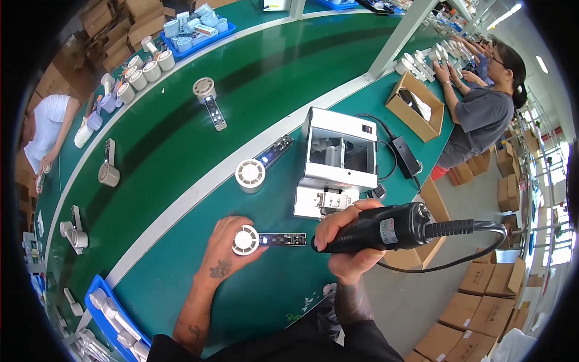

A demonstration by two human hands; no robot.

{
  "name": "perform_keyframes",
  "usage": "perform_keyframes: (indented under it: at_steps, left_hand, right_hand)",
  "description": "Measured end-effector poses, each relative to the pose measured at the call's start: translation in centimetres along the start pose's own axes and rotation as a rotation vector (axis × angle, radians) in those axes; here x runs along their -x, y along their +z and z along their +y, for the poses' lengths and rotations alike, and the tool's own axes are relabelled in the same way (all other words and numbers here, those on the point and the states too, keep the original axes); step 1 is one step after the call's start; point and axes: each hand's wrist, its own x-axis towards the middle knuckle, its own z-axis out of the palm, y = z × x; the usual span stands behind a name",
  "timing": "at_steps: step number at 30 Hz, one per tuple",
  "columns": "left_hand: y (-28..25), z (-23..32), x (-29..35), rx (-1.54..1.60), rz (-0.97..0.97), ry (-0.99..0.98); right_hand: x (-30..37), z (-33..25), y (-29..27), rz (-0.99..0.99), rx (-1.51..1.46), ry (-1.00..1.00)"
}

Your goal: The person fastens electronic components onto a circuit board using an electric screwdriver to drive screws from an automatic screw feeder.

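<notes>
My left hand (222, 248) is closed around a white round fan housing (246, 241) with a slotted grille. A narrow dark circuit board (282, 239) with a lit spot sticks out of its right side. My right hand (350, 265) grips a black corded electric screwdriver (386, 229), whose front end points left, close to the board's free end. I cannot tell whether the two touch. Just beyond lies a similar fan housing with a lit board (274, 152). A white bench-top machine (341, 145) with an open window stands behind the screwdriver.
A green conveyor belt (175, 139) carries more such units beyond a pale rail. Blue trays (102, 301) of white parts sit at lower left and the far side. On the right are an open carton (416, 111), a black power adapter (405, 157) and a co-worker (488, 108). Another person works far left.
</notes>
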Motion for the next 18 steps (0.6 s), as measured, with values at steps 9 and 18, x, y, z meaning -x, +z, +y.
perform_keyframes:
  at_steps: [9,18]
  left_hand:
    - [-0.1,0.2,-0.2,-0.008,0.004,0.012]
    - [-0.3,0.7,-0.4,-0.008,-0.003,0.012]
  right_hand:
    - [0.5,0.3,0.0,-0.074,-0.011,-0.032]
    - [1.3,1.0,-0.7,-0.122,-0.051,-0.131]
